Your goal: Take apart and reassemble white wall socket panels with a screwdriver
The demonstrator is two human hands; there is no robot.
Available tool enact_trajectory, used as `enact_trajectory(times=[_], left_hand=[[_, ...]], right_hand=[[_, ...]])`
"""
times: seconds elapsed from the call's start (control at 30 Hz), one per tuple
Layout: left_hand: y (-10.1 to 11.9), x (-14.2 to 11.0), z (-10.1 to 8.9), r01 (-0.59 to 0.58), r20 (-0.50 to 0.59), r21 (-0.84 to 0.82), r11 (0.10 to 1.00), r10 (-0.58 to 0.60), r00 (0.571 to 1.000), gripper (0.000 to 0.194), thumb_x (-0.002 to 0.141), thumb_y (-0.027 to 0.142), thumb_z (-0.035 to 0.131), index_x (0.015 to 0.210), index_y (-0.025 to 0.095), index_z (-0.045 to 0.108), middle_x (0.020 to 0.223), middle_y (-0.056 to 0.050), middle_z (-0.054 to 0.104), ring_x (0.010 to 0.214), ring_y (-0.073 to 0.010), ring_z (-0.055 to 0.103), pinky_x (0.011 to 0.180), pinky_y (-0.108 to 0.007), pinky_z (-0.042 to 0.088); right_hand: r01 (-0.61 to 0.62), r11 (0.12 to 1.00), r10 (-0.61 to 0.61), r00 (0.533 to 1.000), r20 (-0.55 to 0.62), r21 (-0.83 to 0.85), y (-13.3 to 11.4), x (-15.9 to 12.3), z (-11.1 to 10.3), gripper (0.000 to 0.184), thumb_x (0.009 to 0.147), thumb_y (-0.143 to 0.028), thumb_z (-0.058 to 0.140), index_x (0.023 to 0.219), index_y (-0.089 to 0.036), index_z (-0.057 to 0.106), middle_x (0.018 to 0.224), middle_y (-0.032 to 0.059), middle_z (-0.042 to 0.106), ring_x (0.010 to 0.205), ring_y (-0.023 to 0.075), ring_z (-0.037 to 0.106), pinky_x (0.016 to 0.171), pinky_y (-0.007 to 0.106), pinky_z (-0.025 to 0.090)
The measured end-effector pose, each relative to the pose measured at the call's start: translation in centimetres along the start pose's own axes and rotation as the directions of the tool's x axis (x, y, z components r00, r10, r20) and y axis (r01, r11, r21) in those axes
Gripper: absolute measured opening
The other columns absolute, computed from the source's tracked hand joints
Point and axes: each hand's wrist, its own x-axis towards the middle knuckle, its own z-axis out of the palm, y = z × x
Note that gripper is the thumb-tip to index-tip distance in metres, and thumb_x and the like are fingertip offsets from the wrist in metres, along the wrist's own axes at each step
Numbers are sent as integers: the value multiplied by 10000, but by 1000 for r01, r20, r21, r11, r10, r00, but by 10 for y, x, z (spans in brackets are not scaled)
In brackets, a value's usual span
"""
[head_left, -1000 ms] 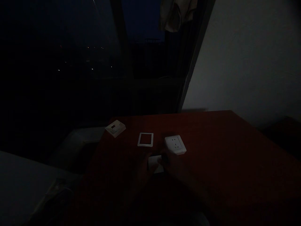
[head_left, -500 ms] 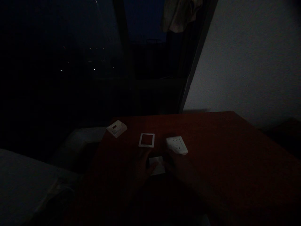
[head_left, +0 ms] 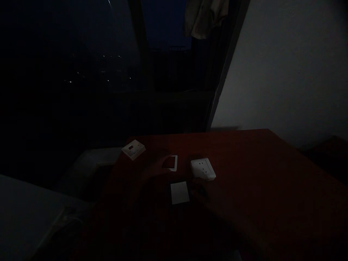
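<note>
In the dim head view, my left hand [head_left: 157, 167] reaches over the left side of a white square frame [head_left: 175, 164] on the table. Its fingers and thumb are spread at the frame's upper and lower edges; whether they touch it is hard to see. My right hand [head_left: 202, 190] rests slightly curled with fingers apart and nothing visible in it. Between the hands and nearer to me lies a white square plate [head_left: 179, 193] with a dark border. Just beyond my right hand sits a white wall socket [head_left: 203, 169].
A white box-like piece with a small rectangular opening [head_left: 133, 149] lies by the far left corner of the reddish-brown table [head_left: 244, 156]. Behind are a dark window [head_left: 168, 65] and a hanging cloth [head_left: 205, 20]. A pale wall [head_left: 285, 72] rises at the right.
My left hand has left the white square plate and moved forward and left to the frame. My right hand has drawn slightly off the plate, which now lies uncovered.
</note>
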Motion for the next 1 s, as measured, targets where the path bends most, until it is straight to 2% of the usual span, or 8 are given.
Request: enact_trajectory(times=[0.1, 0.27, 0.43, 0.57, 0.67, 0.8, 1.0], left_hand=[[1, -1, -2, 13, -10, -15, 1000, -13, 1000, 692, 725, 307, 722, 1358, 261, 445, 1405, -54, 459, 1283, -258, 419, 1084, -397, 304], [13, -6, -4, 77, -55, -29, 997, -78, 995, 694, 724, 333, 719, 1358, 268, 442, 1366, -58, 469, 1258, -259, 437, 1058, -390, 337], [47, -21, -10, 66, -103, -164, 984, -84, 991, 715, 734, 339, 724, 1374, 283, 408, 1382, -47, 430, 1263, -237, 430, 1056, -371, 352], [81, -44, -4, 47, -5, -178, 983, -49, 999, 766, 714, 353, 739, 1391, 344, 380, 1437, -31, 371, 1320, -258, 364, 1077, -404, 334], [96, -58, 9, 117, 92, -141, 983, -104, 990, 830, 673, 371, 762, 1405, 343, 372, 1481, -51, 319, 1347, -307, 328, 1080, -446, 330], [104, -70, 21, 148, 94, -121, 981, -137, 986, 834, 654, 320, 770, 1396, 350, 389, 1465, -43, 351, 1326, -308, 365, 1068, -432, 358], [106, -75, 24, 133, 61, -118, 984, -126, 990, 824, 666, 339, 765, 1400, 350, 391, 1459, -40, 363, 1318, -301, 375, 1070, -412, 360]], right_hand=[[3, 1000, -2, 1000, -18, 17, 1, 0, 0, 335, 868, -290, 507, 1173, -206, 617, 1149, 92, 682, 1023, 227, 637, 855, 319, 465], [9, 999, -9, 1000, -10, 48, 0, 0, -1, 303, 872, -288, 503, 1139, -218, 631, 1086, 76, 704, 963, 221, 656, 814, 311, 481], [19, 997, -17, 1000, -25, 68, 2, -1, 0, 296, 885, -313, 502, 1136, -225, 632, 1125, 73, 688, 1013, 220, 635, 862, 323, 465], [25, 996, -20, 998, -57, 84, 1, 0, 0, 293, 894, -329, 490, 1115, -217, 646, 1132, 79, 688, 1022, 226, 632, 873, 329, 459], [17, 996, -13, 999, -49, 85, 0, 0, 0, 291, 896, -311, 473, 1094, -197, 653, 1091, 88, 704, 980, 227, 649, 840, 324, 468], [22, 998, -20, 999, -40, 59, -3, 0, 1, 300, 911, -300, 437, 1086, -189, 654, 1068, 84, 710, 950, 214, 657, 805, 300, 471], [7, 998, -5, 999, -35, 56, -5, 0, 1, 307, 907, -300, 453, 1126, -206, 646, 1094, 75, 701, 966, 212, 650, 815, 299, 470]])
